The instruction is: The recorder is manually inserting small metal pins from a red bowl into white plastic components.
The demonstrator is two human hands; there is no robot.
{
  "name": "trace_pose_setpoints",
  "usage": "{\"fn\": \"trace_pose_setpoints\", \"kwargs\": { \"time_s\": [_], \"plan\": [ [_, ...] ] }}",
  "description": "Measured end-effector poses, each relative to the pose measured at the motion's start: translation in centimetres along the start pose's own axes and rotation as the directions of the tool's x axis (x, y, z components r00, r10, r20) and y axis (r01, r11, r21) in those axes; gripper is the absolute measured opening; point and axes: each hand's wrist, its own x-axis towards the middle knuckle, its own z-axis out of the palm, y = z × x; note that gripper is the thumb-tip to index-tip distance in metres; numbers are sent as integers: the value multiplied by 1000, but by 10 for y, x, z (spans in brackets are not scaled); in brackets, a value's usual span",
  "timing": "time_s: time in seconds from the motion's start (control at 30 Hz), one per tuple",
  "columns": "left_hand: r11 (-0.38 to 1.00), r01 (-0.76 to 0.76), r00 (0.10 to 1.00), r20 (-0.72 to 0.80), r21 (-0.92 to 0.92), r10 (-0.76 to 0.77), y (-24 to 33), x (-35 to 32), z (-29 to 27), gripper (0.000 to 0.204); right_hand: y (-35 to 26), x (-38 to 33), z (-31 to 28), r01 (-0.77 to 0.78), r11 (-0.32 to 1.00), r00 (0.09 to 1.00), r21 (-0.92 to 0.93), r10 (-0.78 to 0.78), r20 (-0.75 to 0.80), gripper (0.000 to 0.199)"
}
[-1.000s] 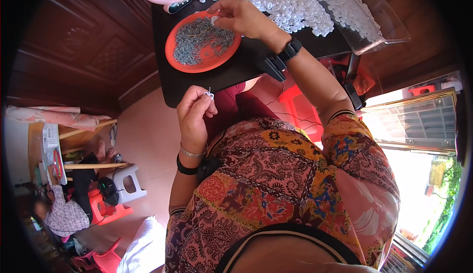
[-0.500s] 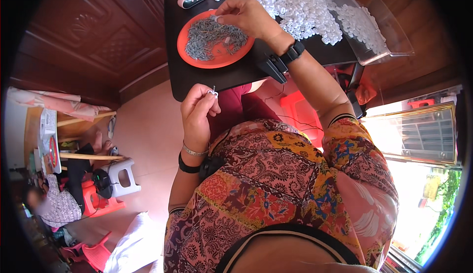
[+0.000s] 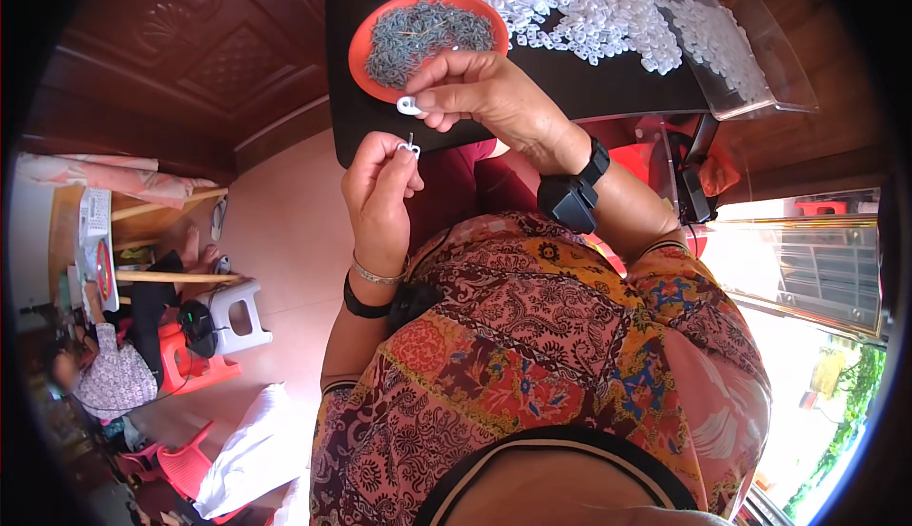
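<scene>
My left hand (image 3: 382, 184) is closed in a pinch on a small white plastic clip (image 3: 409, 149), with a thin grey metal pin standing up out of it. Just above and to the right, my right hand (image 3: 475, 94) pinches a white oval plastic piece (image 3: 408, 106) with a hole in its end. The two held pieces are close together but apart. Behind my right hand sits an orange-red plate (image 3: 359, 62) heaped with small grey metal pins (image 3: 427, 37). My right fingers cover part of its near rim.
On the dark table (image 3: 608, 89) a big pile of white plastic pieces (image 3: 579, 3) lies right of the plate. A clear plastic bin (image 3: 760, 108) with more pieces stands at the table's right. At far left another person (image 3: 119, 374) sits near a grey stool (image 3: 237, 317).
My right hand has come from over the plate toward me, bringing the white oval piece near my left hand. The left hand keeps its pinch on the clip.
</scene>
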Motion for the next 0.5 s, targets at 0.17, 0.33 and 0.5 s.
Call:
{"fn": "trace_pose_setpoints", "kwargs": {
  "time_s": [0.17, 0.33, 0.5],
  "plan": [
    [999, 5, 1000, -9, -46, -5, -4, 0, -4, 11, 6, -5, 4, 37, 997, 999, -71, -35, 40, 11],
    [1000, 17, 1000, -13, -25, -18, -6, -1, -4, 11, 11, -8, 5, 94, 991, 993, -91, -87, 77, 13],
    [1000, 23, 1000, -21, -21, -24, -7, -1, -3, 10, 14, -12, 9, 137, 983, 990, -119, -133, 46, 14]
  ]
}}
